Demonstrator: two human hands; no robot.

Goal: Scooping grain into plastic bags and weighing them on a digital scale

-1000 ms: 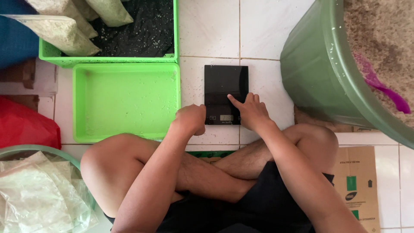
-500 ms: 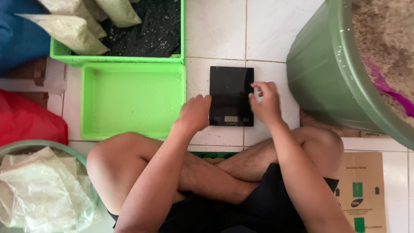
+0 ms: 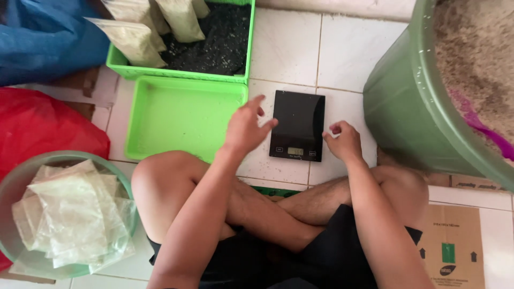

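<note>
The scale (image 3: 297,126) is glossy black with a pale grey display. Beside it sit 2 bright lime-green trays: the near tray (image 3: 184,115) is plain green, the far tray (image 3: 182,68) lined in speckled black. The big tub (image 3: 412,112) is dull olive green, holding beige grain with a magenta scoop (image 3: 482,126). The floor tiles (image 3: 284,45) are off-white.

The green tub (image 3: 407,107) is cut off by the top and right edges. The scale's display (image 3: 295,151) is too small to read. The left hand (image 3: 247,127) is motion-blurred. The filled bags (image 3: 160,21) run past the top edge; the bowl (image 3: 10,187) is cropped at left.
</note>
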